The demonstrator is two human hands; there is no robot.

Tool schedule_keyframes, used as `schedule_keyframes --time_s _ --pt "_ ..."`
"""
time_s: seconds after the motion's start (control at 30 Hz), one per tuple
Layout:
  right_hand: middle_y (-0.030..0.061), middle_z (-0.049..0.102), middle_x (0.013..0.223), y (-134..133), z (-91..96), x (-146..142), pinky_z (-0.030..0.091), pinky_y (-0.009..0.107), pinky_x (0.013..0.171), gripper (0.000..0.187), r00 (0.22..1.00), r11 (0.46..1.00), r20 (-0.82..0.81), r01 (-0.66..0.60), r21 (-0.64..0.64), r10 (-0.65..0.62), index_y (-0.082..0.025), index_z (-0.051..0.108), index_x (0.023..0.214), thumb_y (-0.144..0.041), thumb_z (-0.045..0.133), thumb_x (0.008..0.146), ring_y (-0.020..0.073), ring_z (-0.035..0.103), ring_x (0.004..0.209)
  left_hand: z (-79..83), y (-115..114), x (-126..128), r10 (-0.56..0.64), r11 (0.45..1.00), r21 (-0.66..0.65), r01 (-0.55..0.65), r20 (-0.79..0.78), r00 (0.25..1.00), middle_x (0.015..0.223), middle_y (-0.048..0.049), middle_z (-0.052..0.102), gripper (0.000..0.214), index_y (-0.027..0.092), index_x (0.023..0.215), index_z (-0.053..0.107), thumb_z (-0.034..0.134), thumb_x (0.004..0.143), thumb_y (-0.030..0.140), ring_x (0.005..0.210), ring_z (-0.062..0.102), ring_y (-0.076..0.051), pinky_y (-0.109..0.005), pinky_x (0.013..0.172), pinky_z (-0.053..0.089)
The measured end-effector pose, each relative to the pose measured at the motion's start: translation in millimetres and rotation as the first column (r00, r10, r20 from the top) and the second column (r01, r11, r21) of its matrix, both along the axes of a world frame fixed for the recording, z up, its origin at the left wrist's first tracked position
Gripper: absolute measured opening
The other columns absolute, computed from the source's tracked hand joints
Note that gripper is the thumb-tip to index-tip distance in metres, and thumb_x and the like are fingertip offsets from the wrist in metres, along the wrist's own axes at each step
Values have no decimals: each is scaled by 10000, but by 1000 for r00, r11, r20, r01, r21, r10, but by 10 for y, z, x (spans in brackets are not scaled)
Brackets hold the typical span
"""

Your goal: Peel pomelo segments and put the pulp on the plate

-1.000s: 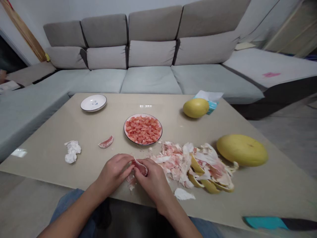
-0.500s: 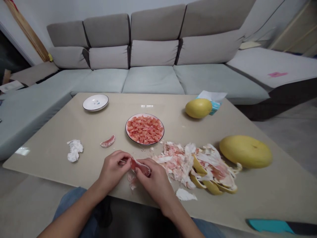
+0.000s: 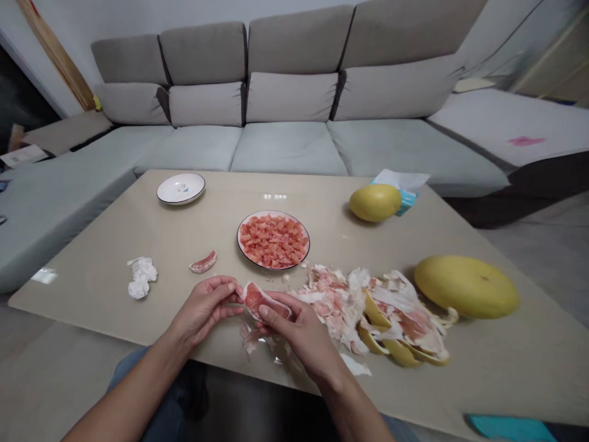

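Observation:
Over the near edge of the table, my right hand (image 3: 299,328) grips a pomelo segment (image 3: 255,299) between thumb and fingers; its pink flesh shows through the opened pale membrane. My left hand (image 3: 207,307) pinches the membrane at the segment's left end with thumb and forefinger. Beyond the hands sits a dark-rimmed plate (image 3: 240,250) heaped with pieces of pink pomelo flesh. Another pomelo segment (image 3: 203,262) lies on the table to the plate's left. Beside my right hand spreads a pile of torn membrane and yellow peel (image 3: 372,310).
A whole pomelo (image 3: 464,286) lies right of the peel pile, another pomelo (image 3: 375,202) by a tissue pack (image 3: 407,199). Crumpled tissue (image 3: 142,277) and a white plate (image 3: 181,188) are on the left. A teal blade (image 3: 508,428) lies at the near right edge. A sofa (image 3: 288,147) stands behind.
My left hand has drawn slightly left, its fingers opening out more, while my right hand turns the segment so more flesh shows. The whole view has shifted slightly.

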State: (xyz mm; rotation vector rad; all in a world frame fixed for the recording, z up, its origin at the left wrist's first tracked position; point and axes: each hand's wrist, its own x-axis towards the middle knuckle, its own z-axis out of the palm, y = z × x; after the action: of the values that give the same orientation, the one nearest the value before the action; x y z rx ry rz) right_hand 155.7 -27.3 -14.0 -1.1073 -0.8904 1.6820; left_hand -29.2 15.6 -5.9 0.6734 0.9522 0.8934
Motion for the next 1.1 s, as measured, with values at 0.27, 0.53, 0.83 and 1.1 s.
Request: schedule_keyframes --time_s 0.27,0.53,0.83,1.1 --pt "55 729 1031 11 -22 -38 525 320 807 375 998 1000 -62 1 -12 -2 -217 715 1045 -417 786 735 204 663 912 12 -29 3 -7 998 66 7 11 1000 751 -29 632 151 107 800 678 739 787 244 665 592 -97 -184 555 578" --pt "71 734 984 11 -36 -91 511 341 815 316 979 984 190 45 171 -78 -183 741 967 -455 674 822 245 665 934 77 -93 52 -112 973 193 130 -99 989 845 -50 620 176 130 867 628 646 856 305 737 595 -135 -227 577 564" --pt "65 747 993 -11 -13 -126 517 321 801 231 942 961 284 105 257 -179 -215 748 969 -384 676 828 234 676 917 -3 -109 124 -11 925 342 166 -412 911 621 13 595 225 141 777 636 705 787 355 557 546 -103 -205 540 470" --pt "47 733 859 -9 -38 -147 509 291 735 309 977 978 154 123 169 -150 -185 745 901 -474 693 806 202 662 812 -8 -105 112 -57 931 312 191 -392 918 550 21 585 272 149 748 602 678 804 404 485 510 -96 -201 495 420"
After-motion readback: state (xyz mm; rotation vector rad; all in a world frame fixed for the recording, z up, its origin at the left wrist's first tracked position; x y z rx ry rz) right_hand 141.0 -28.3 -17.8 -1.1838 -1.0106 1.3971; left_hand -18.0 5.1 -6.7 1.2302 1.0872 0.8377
